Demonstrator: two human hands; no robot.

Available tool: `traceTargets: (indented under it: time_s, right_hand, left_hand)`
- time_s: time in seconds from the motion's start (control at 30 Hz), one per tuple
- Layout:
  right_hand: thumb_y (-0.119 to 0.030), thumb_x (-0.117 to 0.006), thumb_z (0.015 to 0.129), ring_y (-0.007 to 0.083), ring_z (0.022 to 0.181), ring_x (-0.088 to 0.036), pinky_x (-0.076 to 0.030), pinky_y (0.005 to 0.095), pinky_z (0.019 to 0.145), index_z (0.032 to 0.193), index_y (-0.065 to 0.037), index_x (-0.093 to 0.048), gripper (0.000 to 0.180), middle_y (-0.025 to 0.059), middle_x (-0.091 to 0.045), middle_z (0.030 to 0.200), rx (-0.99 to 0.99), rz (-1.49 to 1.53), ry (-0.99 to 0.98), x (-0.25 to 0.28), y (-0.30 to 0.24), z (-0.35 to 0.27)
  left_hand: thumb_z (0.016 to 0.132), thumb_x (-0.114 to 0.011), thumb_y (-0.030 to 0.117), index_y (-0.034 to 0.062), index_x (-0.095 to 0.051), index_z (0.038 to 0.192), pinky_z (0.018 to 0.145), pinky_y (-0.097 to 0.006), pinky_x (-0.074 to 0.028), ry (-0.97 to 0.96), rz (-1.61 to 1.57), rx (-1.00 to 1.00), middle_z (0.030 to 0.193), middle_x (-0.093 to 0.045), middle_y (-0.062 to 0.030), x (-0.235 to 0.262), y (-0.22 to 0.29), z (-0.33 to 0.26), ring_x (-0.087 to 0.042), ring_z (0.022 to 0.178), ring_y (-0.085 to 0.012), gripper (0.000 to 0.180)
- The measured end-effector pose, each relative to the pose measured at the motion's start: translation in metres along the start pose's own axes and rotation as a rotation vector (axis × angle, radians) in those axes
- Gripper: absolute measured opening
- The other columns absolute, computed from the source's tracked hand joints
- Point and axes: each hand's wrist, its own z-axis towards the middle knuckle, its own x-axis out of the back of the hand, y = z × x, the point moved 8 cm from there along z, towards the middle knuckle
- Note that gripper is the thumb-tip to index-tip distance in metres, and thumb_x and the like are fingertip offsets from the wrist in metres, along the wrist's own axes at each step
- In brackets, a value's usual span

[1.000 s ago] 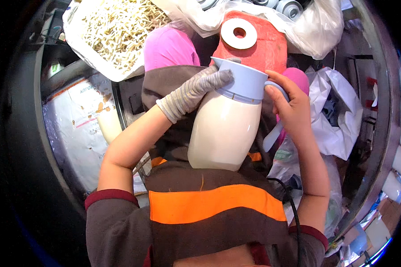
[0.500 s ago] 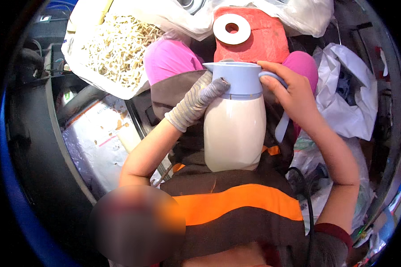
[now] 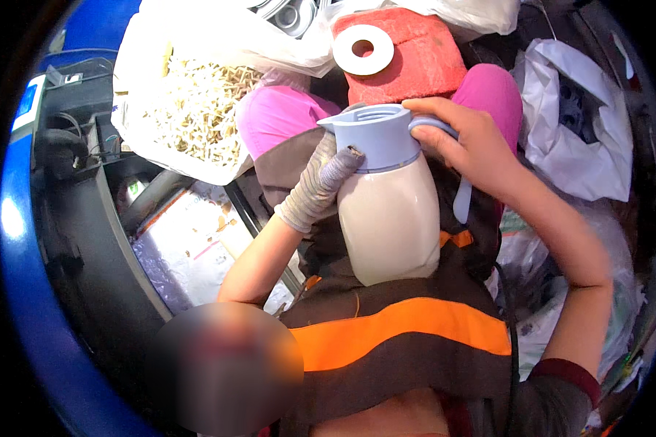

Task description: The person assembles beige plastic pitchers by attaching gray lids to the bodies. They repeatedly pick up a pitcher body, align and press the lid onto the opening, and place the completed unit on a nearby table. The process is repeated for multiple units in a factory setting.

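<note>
A: Quick pass. What's in your hands?

B: You hold a cream thermos jug (image 3: 390, 218) with a pale blue top (image 3: 379, 135) upright in front of your chest, over your brown and orange vest (image 3: 401, 342). Your right hand (image 3: 470, 146) is closed around the blue handle (image 3: 444, 131) at the jug's upper right, fingers curled over it.

A: And your left?

B: Your left hand (image 3: 317, 186) wears a grey knit glove. It presses against the jug's left side just under the spout, gloved fingers (image 3: 342, 162) laid on the blue collar. It's bracing the jug more than wrapping it; you can't tell how far the fingers curl round the far side.

A: Jug tilted?

B: Near upright, the base leaning slightly toward you. The open strainer mouth faces up and away.

A: What's around it?

B: Behind the jug, a red-orange cloth bundle (image 3: 415, 58) with a white tape roll (image 3: 363, 49) lying on top. Pink fabric (image 3: 277, 120) sits just left of the jug's top, and more pink shows to the right behind your right hand. Upper left, a clear plastic bag of pale shredded material (image 3: 197, 109). White plastic bags (image 3: 576, 124) on the right, well apart from the jug. Lower left, a foil-like sheet (image 3: 189, 255) beside a dark curved rim, and a blue barrel edge (image 3: 29, 291) runs down the far left.

A: Anything unclear?

B: A blurred patch lower left hides what's there.
</note>
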Motion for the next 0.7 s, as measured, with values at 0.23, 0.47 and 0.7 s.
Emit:
traceTargets:
  time_s: [0.23, 0.47, 0.7]
  right_hand:
    - [-0.048, -0.056, 0.087, 0.0179, 0.059, -0.065, -0.042, 0.0223, 0.043, 0.092, 0.003, -0.055, 0.05, 0.0111, -0.059, 0.097, -0.563, 0.517, -0.366, -0.01, 0.014, -0.015]
    - [-0.033, -0.052, 0.093, 0.0107, 0.045, -0.054, -0.041, 0.0219, 0.043, 0.064, -0.008, -0.049, 0.038, 0.0014, -0.052, 0.051, -0.463, 0.61, -0.356, 0.023, -0.011, -0.035]
    - [-0.037, -0.052, 0.093, 0.0074, 0.043, -0.049, -0.037, 0.0209, 0.042, 0.068, -0.008, -0.053, 0.038, -0.0003, -0.05, 0.053, -0.318, 0.455, -0.008, 0.096, -0.009, -0.053]
  left_hand:
    - [0.076, -0.072, 0.044, 0.0048, -0.023, 0.142, 0.106, -0.038, -0.032, -0.189, 0.097, -0.07, 0.137, -0.042, -0.0117, -0.009, 0.012, -0.001, -0.04, 0.127, -0.0219, 0.091]
    - [0.085, -0.061, 0.049, 0.0003, -0.045, 0.13, 0.097, -0.035, -0.045, -0.094, -0.096, 0.0, 0.127, -0.054, -0.013, 0.013, 0.047, 0.043, -0.053, 0.115, -0.0225, 0.068]
    - [0.065, -0.072, 0.05, 0.0118, -0.05, 0.125, 0.103, -0.045, -0.033, 0.287, 1.875, -0.485, 0.129, -0.044, -0.0239, 0.018, 0.045, 0.164, -0.037, 0.121, -0.0417, 0.074]
